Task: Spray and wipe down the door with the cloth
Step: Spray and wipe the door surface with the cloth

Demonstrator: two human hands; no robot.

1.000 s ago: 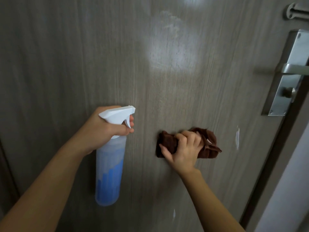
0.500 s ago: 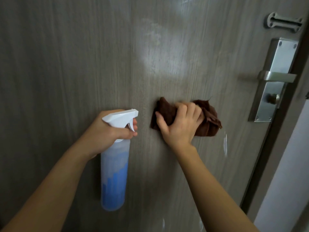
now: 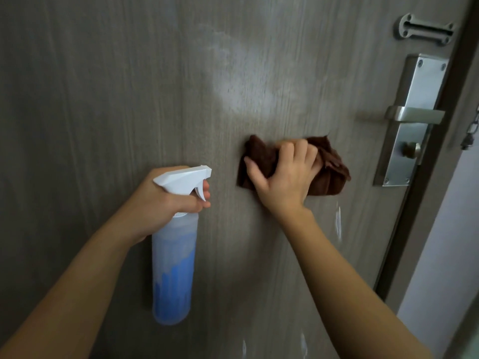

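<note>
A grey wood-grain door [image 3: 103, 99] fills the view. My right hand [image 3: 285, 174] grips a bunched brown cloth [image 3: 329, 167] and presses it against the door, left of the lever. My left hand [image 3: 160, 200] holds a spray bottle [image 3: 173, 268] by its neck, a finger on the white trigger; the bottle hangs upright with blue liquid in its lower half. A pale wet patch [image 3: 241, 81] shines above the cloth. White drip streaks [image 3: 338, 224] run down the door below the cloth.
A metal lock plate with a lever handle [image 3: 414, 115] and a thumb-turn knob [image 3: 410, 150] sits at the door's right edge. A metal latch bracket [image 3: 425, 29] is above it. The dark door edge and a pale wall [image 3: 445, 242] lie to the right.
My right hand has slid the cloth up the door and a little to the right. The left hand and bottle stay in about the same place.
</note>
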